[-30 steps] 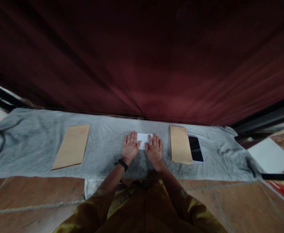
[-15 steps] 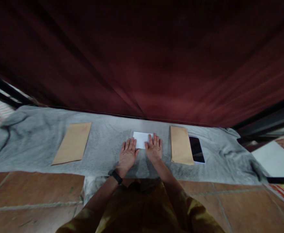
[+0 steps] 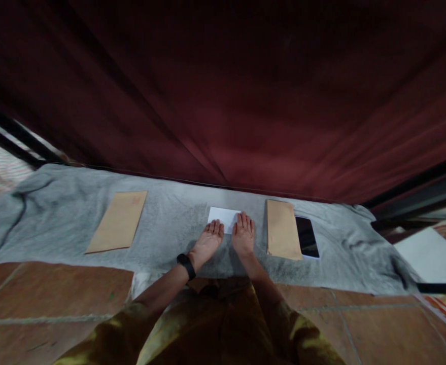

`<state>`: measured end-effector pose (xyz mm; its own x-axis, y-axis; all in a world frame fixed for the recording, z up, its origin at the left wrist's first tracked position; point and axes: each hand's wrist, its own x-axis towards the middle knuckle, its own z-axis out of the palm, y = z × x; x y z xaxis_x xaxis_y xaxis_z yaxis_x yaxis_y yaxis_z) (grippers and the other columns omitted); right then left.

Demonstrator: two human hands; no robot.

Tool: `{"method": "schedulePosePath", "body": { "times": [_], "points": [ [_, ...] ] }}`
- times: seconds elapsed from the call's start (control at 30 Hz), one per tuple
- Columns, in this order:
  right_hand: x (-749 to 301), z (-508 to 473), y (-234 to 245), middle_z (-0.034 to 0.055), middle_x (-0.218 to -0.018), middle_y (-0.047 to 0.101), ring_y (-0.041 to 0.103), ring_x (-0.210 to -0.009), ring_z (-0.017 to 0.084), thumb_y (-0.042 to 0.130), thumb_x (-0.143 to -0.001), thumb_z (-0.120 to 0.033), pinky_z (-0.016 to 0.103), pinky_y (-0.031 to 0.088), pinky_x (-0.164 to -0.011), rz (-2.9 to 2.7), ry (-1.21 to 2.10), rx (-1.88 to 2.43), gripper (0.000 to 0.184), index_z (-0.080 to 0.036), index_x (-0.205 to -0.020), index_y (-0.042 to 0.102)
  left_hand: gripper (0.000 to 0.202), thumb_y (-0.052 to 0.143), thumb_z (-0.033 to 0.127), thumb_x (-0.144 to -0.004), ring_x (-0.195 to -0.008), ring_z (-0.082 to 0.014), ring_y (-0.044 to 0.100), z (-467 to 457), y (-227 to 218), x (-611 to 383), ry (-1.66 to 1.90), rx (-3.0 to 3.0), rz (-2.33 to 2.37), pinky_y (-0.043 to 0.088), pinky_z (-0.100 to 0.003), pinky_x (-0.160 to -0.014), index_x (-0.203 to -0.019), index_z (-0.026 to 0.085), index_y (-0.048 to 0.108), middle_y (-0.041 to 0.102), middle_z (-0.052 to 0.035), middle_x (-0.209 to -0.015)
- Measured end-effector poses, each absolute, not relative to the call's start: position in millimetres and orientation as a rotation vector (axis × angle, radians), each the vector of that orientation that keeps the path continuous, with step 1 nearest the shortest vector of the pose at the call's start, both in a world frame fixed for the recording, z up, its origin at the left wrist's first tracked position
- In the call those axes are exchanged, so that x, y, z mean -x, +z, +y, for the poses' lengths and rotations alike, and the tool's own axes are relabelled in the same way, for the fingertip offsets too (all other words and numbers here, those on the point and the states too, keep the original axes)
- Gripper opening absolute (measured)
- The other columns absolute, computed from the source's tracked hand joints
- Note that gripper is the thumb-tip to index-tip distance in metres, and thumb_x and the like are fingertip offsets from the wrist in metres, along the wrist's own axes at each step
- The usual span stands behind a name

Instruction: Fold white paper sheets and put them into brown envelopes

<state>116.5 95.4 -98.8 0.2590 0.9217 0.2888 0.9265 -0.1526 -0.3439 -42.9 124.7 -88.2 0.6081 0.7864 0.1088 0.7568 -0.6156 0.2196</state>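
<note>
A small white sheet of paper [image 3: 223, 216] lies on the grey cloth [image 3: 177, 223] in front of me. My left hand [image 3: 208, 240] rests at its lower left corner, the fingers stretched out and covering part of the edge. At the paper's right end, my right hand [image 3: 243, 235] lies flat with fingers extended over the edge. Both palms face down. To the left is a brown envelope [image 3: 118, 221]. Another brown envelope, perhaps a stack [image 3: 283, 229], lies to the right of my right hand, with a dark-screened phone [image 3: 307, 237] beside it.
A dark red curtain [image 3: 238, 126] hangs right behind the cloth-covered strip. Black bars [image 3: 416, 182] stand at the sides. A white sheet or board [image 3: 432, 254] sits at the far right. Brown floor tiles [image 3: 63, 291] show below.
My left hand has shifted right and slightly down, its fingers now closer together at the paper's lower left. My right hand's fingers have drawn together; it stays at the right end.
</note>
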Motion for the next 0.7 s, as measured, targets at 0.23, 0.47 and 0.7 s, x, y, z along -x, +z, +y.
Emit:
{"method": "schedulePosePath", "body": {
  "times": [0.23, 0.47, 0.7],
  "points": [
    [-128, 94, -101, 0.0143, -0.15, 0.055, 0.045, -0.143, 0.021, 0.03, -0.102, -0.017, 0.047, 0.029, -0.122, -1.595, 0.107, 1.948, 0.05, -0.012, -0.148, 0.048, 0.06, 0.033, -0.001, -0.085, -0.141, -0.0303, 0.05, 121, -77, 29, 0.263, -2.612, 1.396, 0.044, -0.056, -0.112, -0.139, 0.014, 0.056, 0.056, -0.0203, -0.147],
    [-135, 91, -97, 0.0201, -0.143, 0.059, 0.057, -0.131, 0.024, 0.024, -0.106, -0.048, 0.047, 0.046, -0.112, -1.026, 0.468, 1.568, 0.062, -0.009, -0.146, 0.05, 0.043, 0.043, 0.007, -0.088, -0.116, -0.0298, 0.067, 127, -37, 39, 0.666, -2.203, 1.549, 0.048, -0.047, -0.105, -0.12, 0.018, 0.069, 0.072, -0.0163, -0.122],
    [-131, 95, -90, 0.0174, -0.13, 0.068, 0.07, -0.108, 0.024, 0.032, -0.102, -0.059, 0.043, 0.057, -0.096, -0.778, 0.747, 1.371, 0.065, -0.013, -0.144, 0.052, 0.023, 0.063, 0.035, -0.085, -0.081, -0.0196, 0.071, 137, -26, 51, 1.154, -0.934, 1.255, 0.057, -0.033, -0.075, -0.1, 0.017, 0.068, 0.075, -0.0054, -0.09]
  ]
}}
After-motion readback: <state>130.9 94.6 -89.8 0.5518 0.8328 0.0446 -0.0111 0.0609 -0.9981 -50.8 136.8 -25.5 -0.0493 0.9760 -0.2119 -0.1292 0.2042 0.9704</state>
